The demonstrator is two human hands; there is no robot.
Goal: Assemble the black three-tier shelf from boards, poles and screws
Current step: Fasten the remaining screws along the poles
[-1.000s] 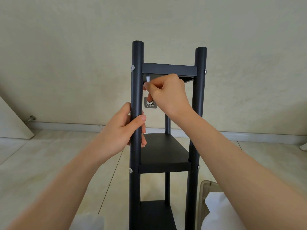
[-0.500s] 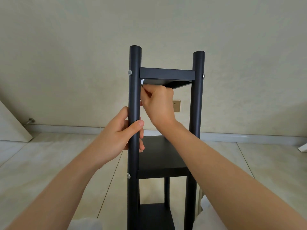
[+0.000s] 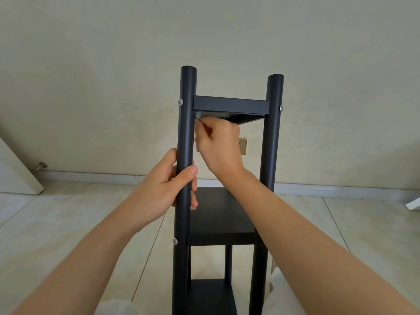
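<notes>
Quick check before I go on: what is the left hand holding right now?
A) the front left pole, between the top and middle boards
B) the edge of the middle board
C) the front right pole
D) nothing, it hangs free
A: the left hand has its fingers and thumb wrapped round the front left pole, below the top board and above the middle board.

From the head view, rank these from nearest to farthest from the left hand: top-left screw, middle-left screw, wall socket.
1. Wall socket, up and right of the left hand.
2. Middle-left screw, below it.
3. Top-left screw, above it.
</notes>
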